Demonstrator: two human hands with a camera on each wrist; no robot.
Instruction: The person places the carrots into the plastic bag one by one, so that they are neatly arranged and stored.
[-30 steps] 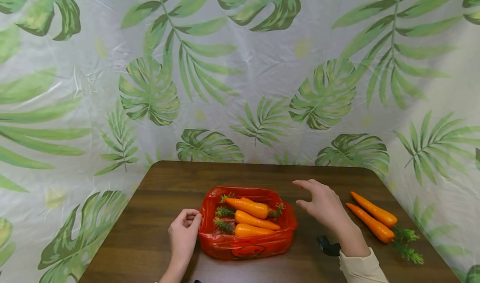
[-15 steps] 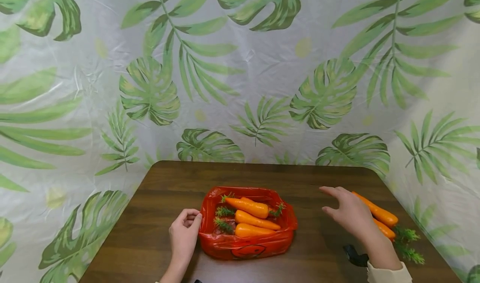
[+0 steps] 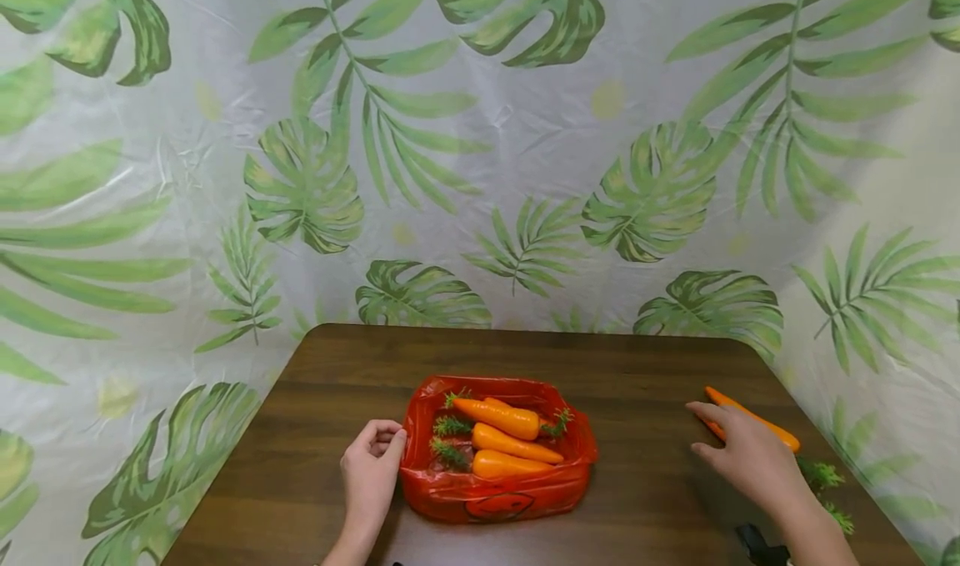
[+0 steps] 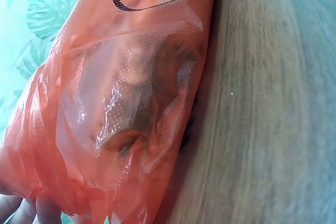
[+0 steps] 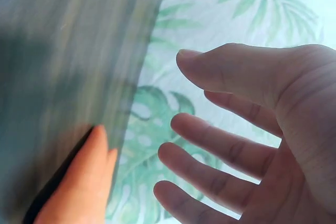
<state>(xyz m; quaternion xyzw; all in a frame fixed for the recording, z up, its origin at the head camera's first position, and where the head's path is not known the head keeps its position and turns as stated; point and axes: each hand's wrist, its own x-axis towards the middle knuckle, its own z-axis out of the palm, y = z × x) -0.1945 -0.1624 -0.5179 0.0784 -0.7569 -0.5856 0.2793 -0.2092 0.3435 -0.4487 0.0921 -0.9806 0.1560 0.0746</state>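
Observation:
A red plastic bag (image 3: pixel 495 501) stands with its mouth spread wide, and several orange carrots (image 3: pixel 517 444) with green tops lie inside. At its left edge my left hand (image 3: pixel 369 470) pinches the rim. In the left wrist view the bag (image 4: pixel 121 98) fills much of the picture, the fingers (image 4: pixel 47 211) at its lower left corner. My right hand (image 3: pixel 753 458) hovers over two loose carrots (image 3: pixel 780 433) at the right, its fingers spread and holding nothing. It hides most of the nearer carrot. Those carrots (image 5: pixel 79 187) show at the lower left of the right wrist view, apart from the fingers.
The dark wooden table (image 3: pixel 637 366) has its right edge just beyond the loose carrots. Behind it hangs a pale curtain (image 3: pixel 525 149) printed with green leaves. A black strap (image 3: pixel 757 541) is on the right wrist.
My right hand has moved right and toward me, from beside the bag to over the loose carrots. My left hand and the bag have stayed in place.

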